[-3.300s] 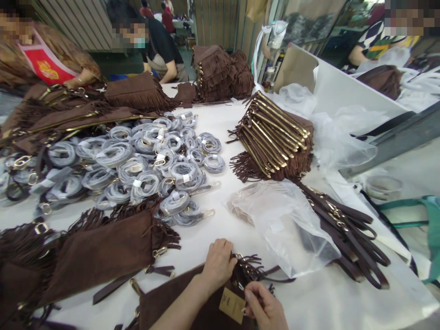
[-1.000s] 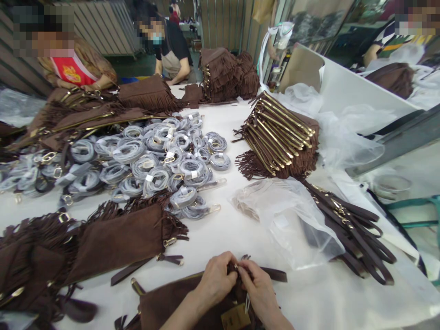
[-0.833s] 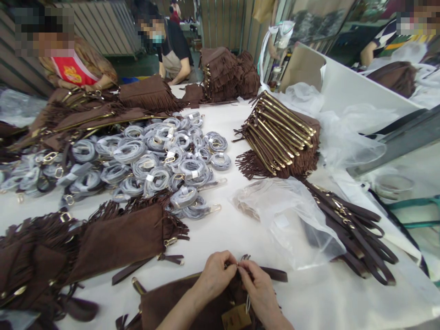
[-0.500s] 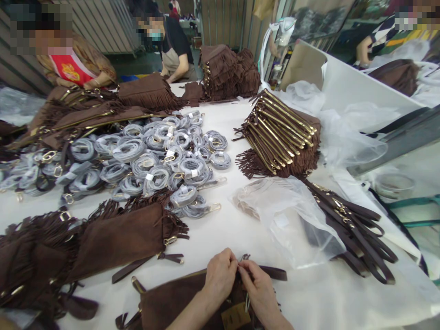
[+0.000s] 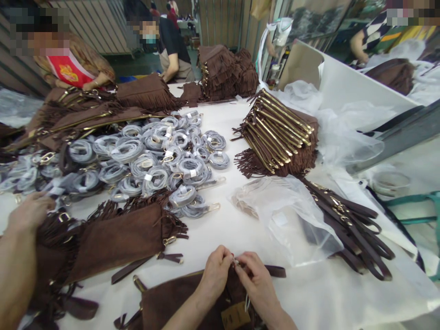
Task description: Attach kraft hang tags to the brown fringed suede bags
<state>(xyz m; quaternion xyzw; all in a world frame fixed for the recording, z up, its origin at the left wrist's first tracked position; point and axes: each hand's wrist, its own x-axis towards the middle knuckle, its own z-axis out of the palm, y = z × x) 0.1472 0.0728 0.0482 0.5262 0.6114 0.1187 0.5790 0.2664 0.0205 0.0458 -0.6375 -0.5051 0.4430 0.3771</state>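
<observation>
In front of me lies a dark brown suede-like bag [image 5: 175,298] with a zip along its top edge. A brown card hang tag [image 5: 236,315] rests on it, and the tag's pale string [image 5: 247,301] runs up behind my right hand. My left hand [image 5: 218,270] is closed, thumb and forefinger pinched. My right hand [image 5: 256,279] pinches right beside it, and the fingertips meet over a small pale piece that looks like the string's end. A dark strap [image 5: 277,271] sticks out past my right hand.
Another person's hand [image 5: 30,211] reaches in from the left over fringed bags [image 5: 120,243]. Wrapped coiled straps [image 5: 158,178] cover the table's middle left. A stack of zipped bags [image 5: 282,133], a plastic bag [image 5: 292,220] and loose wrist straps [image 5: 354,229] lie to the right.
Another person's arm has come in at the left edge. My two hands have shifted slightly, their pinched fingertips still together over the bag.
</observation>
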